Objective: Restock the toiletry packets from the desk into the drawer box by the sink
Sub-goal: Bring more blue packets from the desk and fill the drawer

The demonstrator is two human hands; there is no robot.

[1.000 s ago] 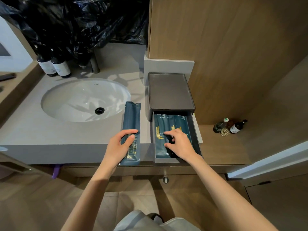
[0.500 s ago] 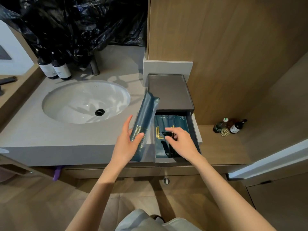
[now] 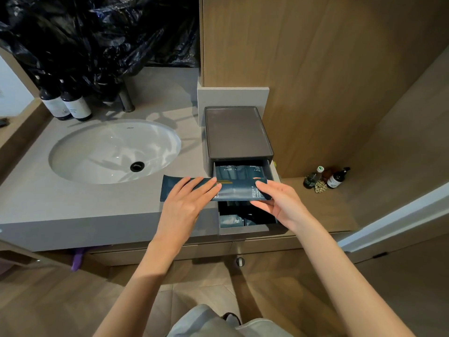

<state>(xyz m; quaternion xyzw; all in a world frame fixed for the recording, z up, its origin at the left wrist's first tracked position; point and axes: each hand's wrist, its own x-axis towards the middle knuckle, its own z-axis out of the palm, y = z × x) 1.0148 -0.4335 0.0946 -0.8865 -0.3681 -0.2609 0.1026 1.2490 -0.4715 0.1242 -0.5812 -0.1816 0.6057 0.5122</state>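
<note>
Forearms, bare, reach up from the lower edge over a wood-grain floor toward the counter. Left hand (image 3: 187, 203) lies palm-down with fingers spread flat on a long, dark teal packet (image 3: 233, 190), pressing its glossy foil-like surface. Right hand (image 3: 277, 201) pinches the packet's other end, thumb beneath and fingers on top, beside small pale lettering. That packet lies crosswise, its left part over the counter edge (image 3: 73, 222) and its right part spanning the open drawer (image 3: 243, 228) under both hands.

Below the right hand, inside the drawer, more teal packets (image 3: 239, 171) lie lengthwise, partly shadowed. Just beyond the fingertips sits the drawer box (image 3: 237, 132), a matte dark grey rectangular case with rounded corners and a shallow recessed top.

Left of the left hand, the smooth grey stone-like counter holds an oval white basin (image 3: 114, 149) with a black drain. Farther back stand two dark bottles (image 3: 65, 105) with pale labels, under crinkled black plastic sheeting (image 3: 97, 32). Right of the right hand, on a lower wooden shelf, small bottles (image 3: 325, 177) cluster against a wood-panelled wall.
</note>
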